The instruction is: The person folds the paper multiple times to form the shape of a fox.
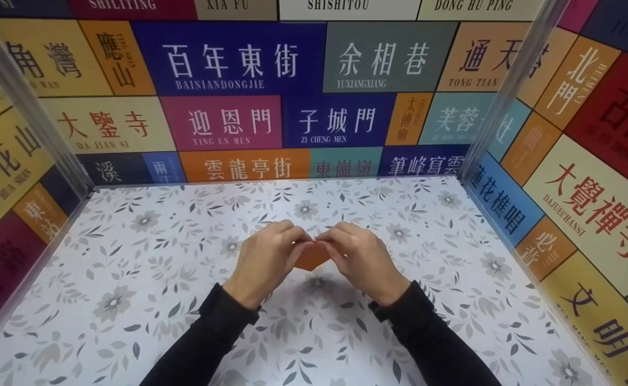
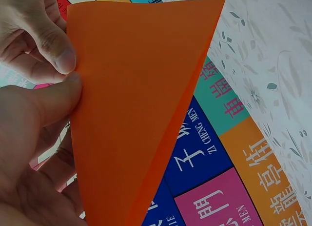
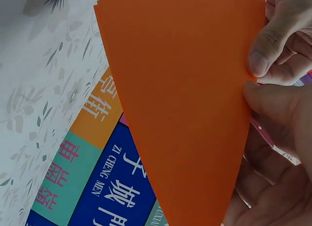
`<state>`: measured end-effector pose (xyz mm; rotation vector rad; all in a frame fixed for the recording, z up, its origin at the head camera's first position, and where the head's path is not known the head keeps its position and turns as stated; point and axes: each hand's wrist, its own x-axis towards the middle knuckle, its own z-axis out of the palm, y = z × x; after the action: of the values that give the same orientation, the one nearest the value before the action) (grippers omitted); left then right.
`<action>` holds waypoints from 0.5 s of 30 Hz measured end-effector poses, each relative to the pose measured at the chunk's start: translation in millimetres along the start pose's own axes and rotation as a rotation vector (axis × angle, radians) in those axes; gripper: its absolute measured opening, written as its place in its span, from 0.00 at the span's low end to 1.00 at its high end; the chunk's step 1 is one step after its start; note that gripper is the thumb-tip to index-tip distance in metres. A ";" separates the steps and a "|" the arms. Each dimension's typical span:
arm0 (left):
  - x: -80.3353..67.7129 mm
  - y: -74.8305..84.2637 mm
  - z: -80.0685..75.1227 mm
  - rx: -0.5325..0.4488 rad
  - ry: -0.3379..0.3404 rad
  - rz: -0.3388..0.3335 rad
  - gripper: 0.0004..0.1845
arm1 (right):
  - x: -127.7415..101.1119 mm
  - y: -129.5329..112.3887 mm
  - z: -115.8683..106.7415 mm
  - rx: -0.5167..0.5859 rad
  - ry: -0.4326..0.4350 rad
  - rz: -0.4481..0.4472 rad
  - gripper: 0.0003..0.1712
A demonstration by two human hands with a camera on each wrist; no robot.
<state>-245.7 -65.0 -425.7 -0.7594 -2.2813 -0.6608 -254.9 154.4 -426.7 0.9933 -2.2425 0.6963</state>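
Observation:
Between both hands is a folded sheet of orange paper [image 1: 312,258], held up over the middle of the table. In the left wrist view the paper [image 2: 131,79] looks like a triangle with layers showing along its slanted edge. My left hand [image 1: 271,257] pinches its upper edge between thumb and fingers. Close beside it, my right hand [image 1: 361,256] pinches the same edge. The two thumbs nearly meet there, as the right wrist view shows with the paper [image 3: 180,89] filling its middle. Fingers behind the sheet are partly hidden.
A white tabletop [image 1: 147,300] with grey flowers and leaves lies below. Upright panels with coloured blocks and Chinese lettering stand at the back [image 1: 228,59], left [image 1: 2,214] and right [image 1: 587,214]. Black sleeves [image 1: 206,343] cover both forearms.

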 end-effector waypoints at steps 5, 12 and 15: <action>-0.1 0.9 -0.6 -0.001 -0.004 0.008 0.03 | 0.2 -1.9 1.6 -0.014 -0.003 -0.014 0.05; 0.2 -0.2 -2.2 0.002 -0.021 0.023 0.04 | -0.1 -2.0 3.0 -0.005 -0.007 -0.027 0.05; 0.2 -1.7 -4.0 0.000 -0.027 0.032 0.03 | 0.1 -2.1 2.7 0.006 -0.011 -0.025 0.05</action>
<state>-245.3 -68.6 -423.4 -0.8081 -2.2883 -0.6391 -254.1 151.4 -428.1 1.0283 -2.2347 0.6892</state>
